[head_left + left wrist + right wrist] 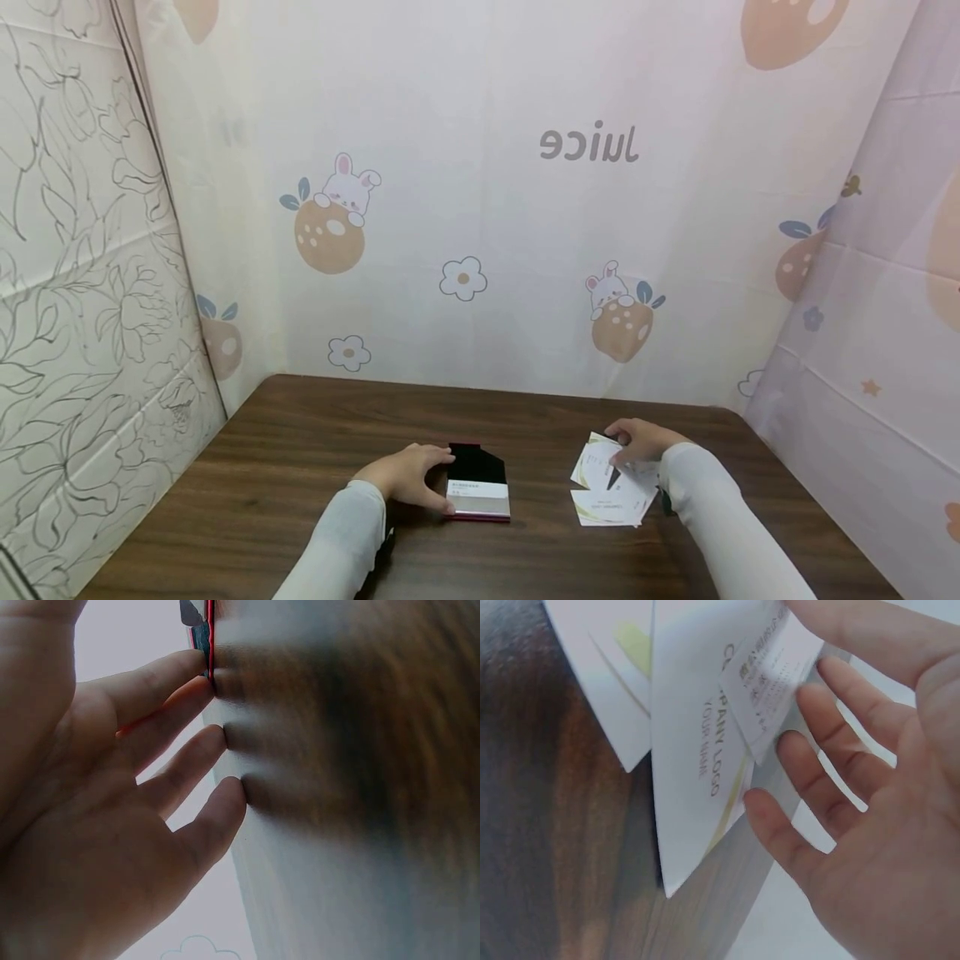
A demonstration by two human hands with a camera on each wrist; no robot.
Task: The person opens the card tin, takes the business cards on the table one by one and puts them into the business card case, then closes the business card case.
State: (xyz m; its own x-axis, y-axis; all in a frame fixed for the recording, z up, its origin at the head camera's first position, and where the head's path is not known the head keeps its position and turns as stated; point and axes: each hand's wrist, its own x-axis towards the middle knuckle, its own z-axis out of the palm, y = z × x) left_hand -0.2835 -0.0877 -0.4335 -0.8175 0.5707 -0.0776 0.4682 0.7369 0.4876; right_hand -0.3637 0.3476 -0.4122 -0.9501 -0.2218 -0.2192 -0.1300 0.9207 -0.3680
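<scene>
An unfolded business card case [477, 502] lies on the table, with a black inner flap and a white card with a grey lower band in its near half. My left hand [408, 477] is at its left side, thumb at the near corner and index finger touching the edge farther up. The left wrist view shows that hand's [127, 772] fingers spread, several tips on the tabletop. Over the fanned white business cards [602, 506], my right hand [643, 442] pinches a small printed card [769, 682] by its edge. The right wrist view shows the other fingers loosely bent.
The dark wooden table [315, 417] carries the case left of centre and the cards to the right, with bare wood between them. A patterned cloth [480, 208] hangs behind its far edge, and more cloth [877, 350] closes the right side.
</scene>
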